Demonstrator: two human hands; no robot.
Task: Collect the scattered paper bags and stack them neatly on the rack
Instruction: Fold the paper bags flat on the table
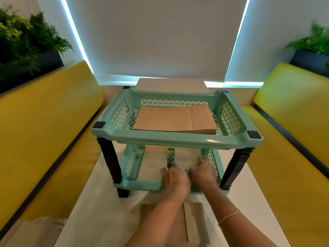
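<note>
Both hands, left hand (175, 179) and right hand (204, 172), reach into the lower tier of the mint-green two-tier plastic rack (176, 139) on the white worktop (99, 202), fingers curled gripping a blurred brown paper bag (187, 156), flat brown bag stack (175, 120) on top tier, more brown bags (194, 227) lying on worktop near the wrists.

My arms were bare from the elbow down, with no sleeves in view. On my right wrist I wore a thin beaded bracelet (228, 215), pale and fine. My left hand (176, 180) and right hand (204, 172) wore no rings that showed.
</note>
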